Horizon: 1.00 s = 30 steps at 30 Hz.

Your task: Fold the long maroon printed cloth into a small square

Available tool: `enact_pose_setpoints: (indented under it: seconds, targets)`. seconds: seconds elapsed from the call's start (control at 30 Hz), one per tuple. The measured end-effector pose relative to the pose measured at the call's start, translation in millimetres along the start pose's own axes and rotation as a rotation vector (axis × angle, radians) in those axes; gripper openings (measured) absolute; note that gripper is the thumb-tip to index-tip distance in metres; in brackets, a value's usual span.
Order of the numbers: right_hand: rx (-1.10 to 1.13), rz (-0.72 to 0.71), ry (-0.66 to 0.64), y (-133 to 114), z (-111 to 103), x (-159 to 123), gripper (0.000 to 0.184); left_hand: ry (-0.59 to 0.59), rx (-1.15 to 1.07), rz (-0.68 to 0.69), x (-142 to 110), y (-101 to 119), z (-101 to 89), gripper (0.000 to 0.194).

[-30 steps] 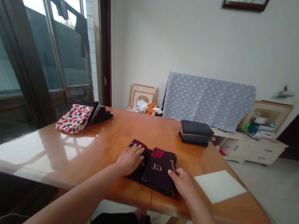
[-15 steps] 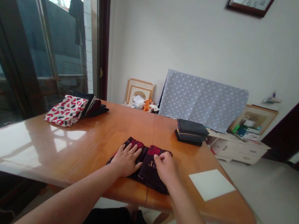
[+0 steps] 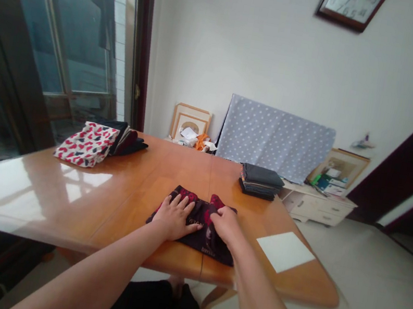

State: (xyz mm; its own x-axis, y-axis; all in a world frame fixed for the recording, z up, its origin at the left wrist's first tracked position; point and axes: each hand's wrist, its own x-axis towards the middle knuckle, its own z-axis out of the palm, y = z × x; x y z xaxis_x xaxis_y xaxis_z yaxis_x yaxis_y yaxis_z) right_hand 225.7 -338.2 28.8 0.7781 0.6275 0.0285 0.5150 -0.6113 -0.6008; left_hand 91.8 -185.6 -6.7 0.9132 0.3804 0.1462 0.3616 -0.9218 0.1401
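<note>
A dark purple cloth garment [image 3: 198, 238] with red flowers and pale lettering lies partly folded near the table's front edge. Flat across its left half, my left hand [image 3: 173, 217] presses down with the fingers spread. My right hand [image 3: 227, 225] pinches a raised fold on the garment's right side, lifting it off the layer below. Part of the cloth is hidden under both hands, and its exact kind of garment cannot be made out.
On the wooden table [image 3: 135, 200], a stack of dark folded cloths [image 3: 259, 180] stands at the back right. A white sheet [image 3: 285, 251] lies at right. Heart-patterned cloth [image 3: 87, 144] and dark clothes [image 3: 129, 144] are at far left. Behind stands a polka-dot cover [image 3: 276, 140].
My right hand has lifted and turned the garment's right flap, so more lettering shows in the middle. My left hand stays flat on the cloth. The view has shifted slightly.
</note>
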Motion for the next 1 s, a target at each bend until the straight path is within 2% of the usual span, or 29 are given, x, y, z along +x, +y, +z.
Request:
enact_pose_setpoints:
  seconds: [0.17,0.23,0.3,0.4,0.53,0.63,0.73,0.87,1.0]
  targets:
    - [0.255,0.065,0.019,52.6,-59.5,-14.1,0.033,0.003,-0.026,-0.001,1.1,-0.7,1.1,0.100]
    - [0.483,0.159,0.036,80.8,-82.2,-22.7,0.030,0.008,-0.030,-0.004,1.6,-0.8,1.5,0.098]
    - [0.554,0.226,0.071,108.4,-97.5,-31.4,0.024,0.015,-0.029,-0.004,1.9,-0.8,2.0,0.097]
    - [0.432,0.274,0.083,139.9,-104.0,-43.4,0.020,0.026,-0.021,0.000,2.5,-1.2,3.1,0.097]
    - [0.161,0.317,0.112,158.5,-97.1,-52.4,0.023,0.036,-0.001,0.004,4.3,-2.3,5.6,0.098]
    - [0.047,0.341,0.220,158.8,-93.5,-50.7,0.025,0.040,0.017,0.009,6.1,-3.0,7.3,0.099]
    - [-0.068,0.312,0.334,144.2,-88.6,-45.9,0.029,0.045,0.037,0.013,7.0,-3.2,7.9,0.098]
    - [-0.231,0.193,0.270,102.4,-68.6,-44.0,0.039,0.048,0.048,0.018,6.8,-3.1,7.2,0.098]
    - [-0.397,0.180,0.198,70.3,-41.5,-44.5,0.059,0.056,0.048,0.023,6.4,-3.3,6.8,0.097]
